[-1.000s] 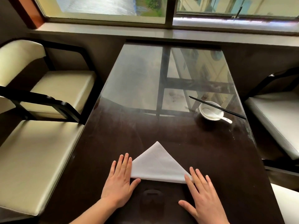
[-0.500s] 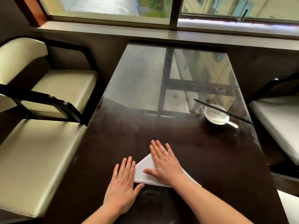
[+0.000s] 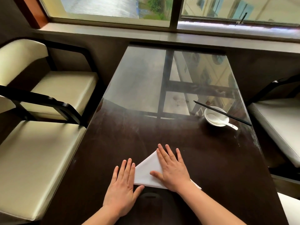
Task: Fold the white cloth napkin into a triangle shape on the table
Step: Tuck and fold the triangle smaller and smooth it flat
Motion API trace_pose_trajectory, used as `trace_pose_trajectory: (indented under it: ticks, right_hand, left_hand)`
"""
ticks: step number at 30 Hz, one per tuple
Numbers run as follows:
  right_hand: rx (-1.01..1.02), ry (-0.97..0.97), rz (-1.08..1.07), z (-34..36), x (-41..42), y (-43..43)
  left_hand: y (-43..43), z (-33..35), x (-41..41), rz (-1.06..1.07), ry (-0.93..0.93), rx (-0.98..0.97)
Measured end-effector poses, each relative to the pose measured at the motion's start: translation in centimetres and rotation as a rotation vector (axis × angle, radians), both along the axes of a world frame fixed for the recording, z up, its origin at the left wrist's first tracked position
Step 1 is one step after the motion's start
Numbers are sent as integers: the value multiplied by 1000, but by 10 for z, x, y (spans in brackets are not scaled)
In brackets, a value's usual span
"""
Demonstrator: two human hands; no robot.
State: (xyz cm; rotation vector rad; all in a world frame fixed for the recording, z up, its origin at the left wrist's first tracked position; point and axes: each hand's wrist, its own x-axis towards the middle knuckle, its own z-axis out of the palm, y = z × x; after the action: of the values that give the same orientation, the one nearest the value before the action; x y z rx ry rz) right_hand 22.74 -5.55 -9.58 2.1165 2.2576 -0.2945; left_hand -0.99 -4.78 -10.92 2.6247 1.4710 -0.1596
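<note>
My right hand (image 3: pixel 172 171) has crossed from lower right onto napkin (image 3: pixel 146 172), now flat, pressing fold; means triangle formed, only smoothing left. My left hand (image 3: pixel 124 182) stays flat at napkin's left corner, lower centre. Neither grip closed, nothing pinched. Napkin: white, soft, matte triangle on dark glossy table (image 3: pixel 211 159). Farther right: white glazed bowl (image 3: pixel 215 118), spoon (image 3: pixel 230 125), thin black chopsticks (image 3: pixel 235 117).
</note>
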Motion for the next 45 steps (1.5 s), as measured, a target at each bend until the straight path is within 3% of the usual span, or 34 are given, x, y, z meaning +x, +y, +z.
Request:
trace_pose_trajectory:
  ticks: [6,12,21,25,28,34,38,45]
  right_hand:
    - [-32,-27,-1,3,7,3]
    - [50,7,136,3,-22,-35]
    - [-63,-93,-264,-2,65,-101]
    - [92,-28,-369,9,70,-111]
    - [181,69,-495,25,62,-114]
    - [-87,224,-747,41,55,-101]
    - [-197,184,-756,46,54,-90]
    - [-274,253,-834,52,51,-83]
  left_hand:
    - [1,3,0,12,20,-23]
    - [1,2,-2,0,37,-37]
    - [-1,6,1,17,29,-82]
    - [2,20,4,33,21,-148]
    - [1,29,6,77,-106,-210]
    - [-1,32,0,277,-231,-10]
    - [5,35,-5,485,-242,-113]
    - [11,45,7,598,-226,-171]
